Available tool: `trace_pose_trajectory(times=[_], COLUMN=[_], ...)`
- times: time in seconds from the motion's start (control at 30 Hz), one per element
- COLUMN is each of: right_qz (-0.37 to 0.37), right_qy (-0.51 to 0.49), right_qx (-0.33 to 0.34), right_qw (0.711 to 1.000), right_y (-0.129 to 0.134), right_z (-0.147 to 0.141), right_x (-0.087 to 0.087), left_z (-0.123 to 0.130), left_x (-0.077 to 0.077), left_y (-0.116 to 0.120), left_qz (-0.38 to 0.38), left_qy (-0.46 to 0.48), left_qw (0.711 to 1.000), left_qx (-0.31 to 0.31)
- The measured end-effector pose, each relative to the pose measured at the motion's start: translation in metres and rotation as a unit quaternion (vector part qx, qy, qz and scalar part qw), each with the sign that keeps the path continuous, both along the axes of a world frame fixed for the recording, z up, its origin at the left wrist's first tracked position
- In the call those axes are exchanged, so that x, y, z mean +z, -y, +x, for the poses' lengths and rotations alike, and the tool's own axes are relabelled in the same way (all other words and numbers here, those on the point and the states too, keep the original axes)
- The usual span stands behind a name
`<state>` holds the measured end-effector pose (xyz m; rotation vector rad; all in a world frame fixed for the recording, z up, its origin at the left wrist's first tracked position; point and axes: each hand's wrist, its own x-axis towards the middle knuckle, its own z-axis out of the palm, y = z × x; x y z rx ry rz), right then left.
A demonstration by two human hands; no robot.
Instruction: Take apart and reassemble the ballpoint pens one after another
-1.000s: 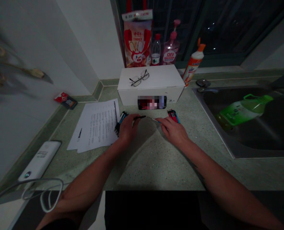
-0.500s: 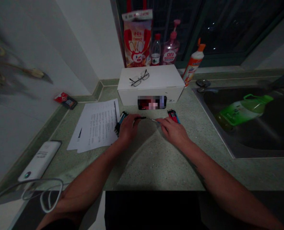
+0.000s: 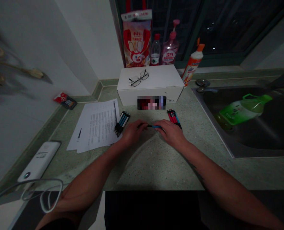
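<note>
Between my two hands a slim pen (image 3: 154,126), black at its left end and blue at its right, lies roughly level above the counter. The fingertips of my left hand (image 3: 136,129) are closed on the black end. On the blue end, my right hand (image 3: 170,131) pinches with thumb and fingers. Just left of my left hand is a bunch of pens (image 3: 122,121) with blue, white and black parts, partly over the papers' edge. Beyond my right hand lies a second bunch of pens (image 3: 173,117), red, blue and black, its near end close to my knuckles.
Printed papers (image 3: 96,127) lie at left. A white box (image 3: 151,80) carrying glasses (image 3: 139,78) stands behind, a phone (image 3: 151,103) leaning on it. At right is a sink (image 3: 228,150) with a green jug (image 3: 245,110). A white power bank (image 3: 40,161) and cable (image 3: 46,182) are front left.
My hands have come closer together and slightly nearer to me. The thin pale rod that showed between the black and blue parts is no longer visible; the parts now meet in line.
</note>
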<state>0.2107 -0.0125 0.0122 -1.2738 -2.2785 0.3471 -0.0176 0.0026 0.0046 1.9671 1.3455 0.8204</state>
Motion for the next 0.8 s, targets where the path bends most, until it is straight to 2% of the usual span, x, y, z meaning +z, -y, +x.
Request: trace_pose_trajectory(times=[0.1,0.4,0.5,0.67,0.8], right_qz=[-0.016,-0.078,-0.078,-0.059,-0.051], right_qy=[-0.010,-0.024,-0.035,-0.033,-0.021], right_qx=[0.000,-0.015,-0.018,-0.029,-0.032], right_qw=[1.000,0.997,0.996,0.997,0.998], right_y=[-0.001,-0.001,-0.001,-0.001,-0.002], right_z=[0.000,-0.001,-0.004,-0.005,-0.003], right_x=[-0.003,-0.011,-0.011,-0.011,-0.010], left_z=[0.001,-0.002,0.001,0.003,-0.001], left_x=[0.001,-0.003,-0.008,-0.009,-0.003], left_y=[0.001,0.000,0.001,0.000,-0.002], left_qz=[-0.035,0.085,0.063,-0.019,-0.005], left_qy=[0.028,0.016,0.024,0.044,0.036], left_qw=[0.999,0.996,0.998,0.998,0.999], left_qx=[-0.002,-0.025,-0.013,0.028,0.036])
